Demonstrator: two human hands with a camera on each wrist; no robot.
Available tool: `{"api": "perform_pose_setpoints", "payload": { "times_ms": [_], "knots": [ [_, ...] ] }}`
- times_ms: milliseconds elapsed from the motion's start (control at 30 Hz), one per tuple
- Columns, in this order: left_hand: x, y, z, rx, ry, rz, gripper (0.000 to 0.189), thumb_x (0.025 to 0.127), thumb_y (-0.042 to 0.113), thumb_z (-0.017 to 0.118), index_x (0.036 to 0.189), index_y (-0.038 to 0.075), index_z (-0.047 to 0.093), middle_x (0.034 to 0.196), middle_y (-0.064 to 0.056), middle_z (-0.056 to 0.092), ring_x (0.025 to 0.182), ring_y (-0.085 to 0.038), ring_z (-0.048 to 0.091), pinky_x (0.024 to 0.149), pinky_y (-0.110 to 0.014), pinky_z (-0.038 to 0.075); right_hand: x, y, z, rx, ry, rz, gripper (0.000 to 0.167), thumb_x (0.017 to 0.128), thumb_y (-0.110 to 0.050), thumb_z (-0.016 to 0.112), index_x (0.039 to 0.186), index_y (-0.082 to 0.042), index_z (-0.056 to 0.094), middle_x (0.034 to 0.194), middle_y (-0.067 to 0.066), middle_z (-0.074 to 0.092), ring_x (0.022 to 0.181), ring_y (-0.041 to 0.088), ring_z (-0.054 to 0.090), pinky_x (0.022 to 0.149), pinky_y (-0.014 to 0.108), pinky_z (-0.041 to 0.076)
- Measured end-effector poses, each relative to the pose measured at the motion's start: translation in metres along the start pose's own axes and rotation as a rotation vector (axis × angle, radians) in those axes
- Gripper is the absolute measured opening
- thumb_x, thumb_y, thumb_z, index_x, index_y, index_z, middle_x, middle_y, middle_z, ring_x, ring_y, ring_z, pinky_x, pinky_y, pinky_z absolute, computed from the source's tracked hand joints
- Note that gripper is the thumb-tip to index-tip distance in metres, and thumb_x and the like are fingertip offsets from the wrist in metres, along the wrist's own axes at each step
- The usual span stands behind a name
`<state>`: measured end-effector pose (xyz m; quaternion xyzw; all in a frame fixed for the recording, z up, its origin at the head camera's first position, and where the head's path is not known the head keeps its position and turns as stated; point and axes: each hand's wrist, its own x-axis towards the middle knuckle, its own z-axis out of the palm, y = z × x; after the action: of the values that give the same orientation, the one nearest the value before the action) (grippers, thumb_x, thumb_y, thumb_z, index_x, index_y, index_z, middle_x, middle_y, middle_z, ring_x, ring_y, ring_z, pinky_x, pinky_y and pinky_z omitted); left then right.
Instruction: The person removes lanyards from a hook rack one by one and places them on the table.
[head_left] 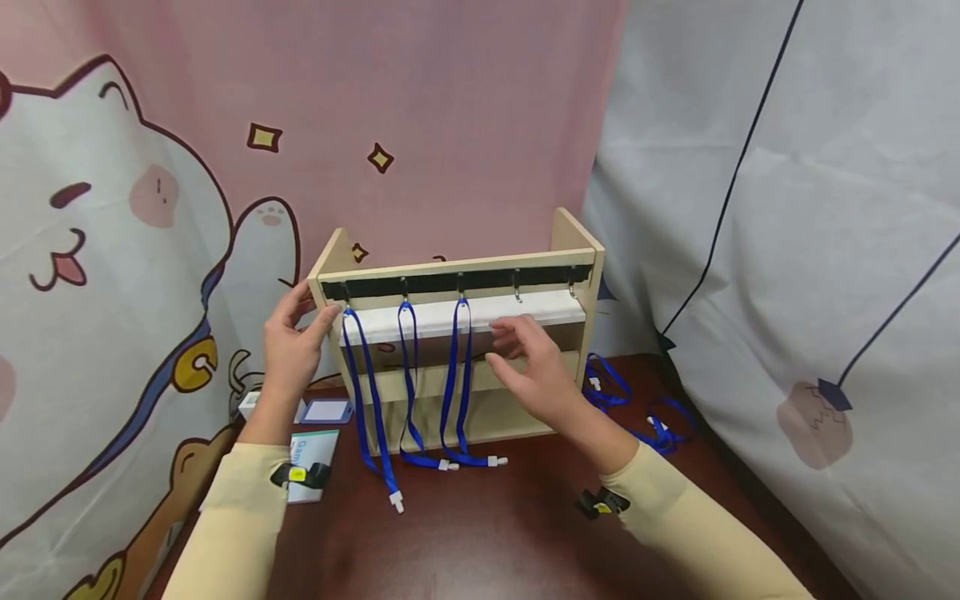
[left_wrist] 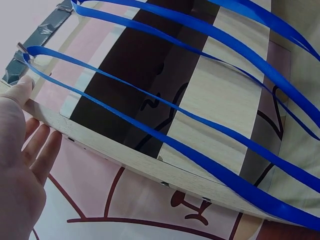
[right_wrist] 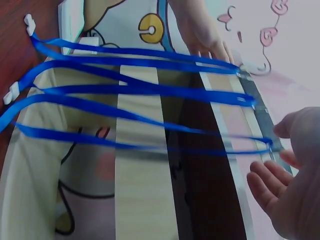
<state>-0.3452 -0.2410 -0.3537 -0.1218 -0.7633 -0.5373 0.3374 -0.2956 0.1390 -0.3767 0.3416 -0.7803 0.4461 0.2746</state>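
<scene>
Booklet (head_left: 318, 462) left of rack (head_left: 517, 415), loose lanyards (head_left: 662, 435) to its right; three lanyards (right_wrist: 190, 93) on hooks (head_left: 518, 287), between left hand (head_left: 295, 346), clasped on rack's side, and right hand (head_left: 536, 367), relaxed and empty, close by.

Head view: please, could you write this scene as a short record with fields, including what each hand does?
support: wooden hook rack on reddish-brown tabletop
hooks: five; the two rightmost bare
hanging: three blue lanyards, their lower ends with white clips
left hand: thumb and fingers on the rack's left side edge
right hand: holds nothing, near the third lanyard
right of rack: loose blue lanyards
left of rack: badge holder, booklet
backdrop: cartoon-printed cloth
</scene>
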Motion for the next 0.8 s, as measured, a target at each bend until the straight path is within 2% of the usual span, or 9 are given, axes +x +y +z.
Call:
{"api": "perform_pose_setpoints", "payload": {
  "times_ms": [200,333,533,800],
  "knots": [
    [-0.001,0.0,0.0,-0.008,-0.006,0.011,0.056,0.106,0.025,0.079,0.159,0.022,0.062,0.146,-0.006,0.066,0.129,-0.017,0.061,0.097,-0.02,0.057,0.02,-0.009,0.021,-0.066,0.02,0.012,0.053,0.102,-0.005,0.079,0.15,-0.002,0.057,0.129,0.017,0.062,0.112,0.025,0.067,0.09,0.043,0.062],
    [0.0,0.0,0.001,-0.006,-0.006,0.017,0.055,0.106,0.024,0.079,0.159,0.022,0.062,0.145,-0.006,0.066,0.128,-0.016,0.061,0.095,-0.02,0.057,0.032,-0.014,0.028,-0.09,0.077,0.028,0.052,0.103,-0.006,0.078,0.15,-0.005,0.058,0.129,0.014,0.062,0.111,0.026,0.068,0.091,0.042,0.063],
    [0.002,0.001,0.002,-0.002,0.001,0.01,0.056,0.106,0.018,0.079,0.159,0.019,0.062,0.145,-0.007,0.066,0.126,-0.014,0.061,0.093,-0.018,0.056,0.047,-0.014,0.033,-0.071,0.151,0.051,0.039,0.102,-0.002,0.075,0.14,-0.006,0.066,0.124,0.013,0.065,0.108,0.025,0.07,0.091,0.04,0.064],
    [0.001,0.003,0.004,0.025,0.019,-0.006,0.054,0.108,0.01,0.074,0.16,0.012,0.059,0.146,-0.013,0.064,0.126,-0.014,0.059,0.094,-0.017,0.054,0.057,-0.01,0.038,-0.053,0.181,0.062,0.024,0.103,0.003,0.071,0.126,-0.004,0.073,0.112,0.011,0.069,0.101,0.023,0.07,0.083,0.035,0.064]
  ]
}}
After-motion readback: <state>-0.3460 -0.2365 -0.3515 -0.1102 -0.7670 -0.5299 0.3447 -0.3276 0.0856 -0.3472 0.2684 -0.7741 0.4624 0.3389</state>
